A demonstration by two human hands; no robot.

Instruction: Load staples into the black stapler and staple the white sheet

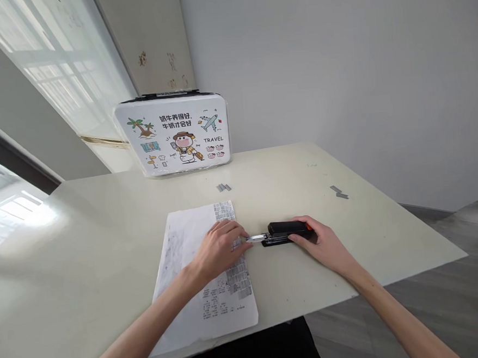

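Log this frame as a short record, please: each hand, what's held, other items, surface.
left hand: left hand over the paper, fingers pinching the end of the metal slide
right hand: right hand gripping the black stapler
stapler: on its base side, metal slide sticking out toward the left hand
paper: printed paper, beside the stapler
loose items: gray strips beyond the paper; more gray strips at right
back: white cartoon case, upright
surface: pale table

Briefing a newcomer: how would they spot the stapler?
On the pale table, find the printed paper. To its right, the right hand holds the stapler. Unlike the grey strips, it is black, with shiny metal jutting from its left end.
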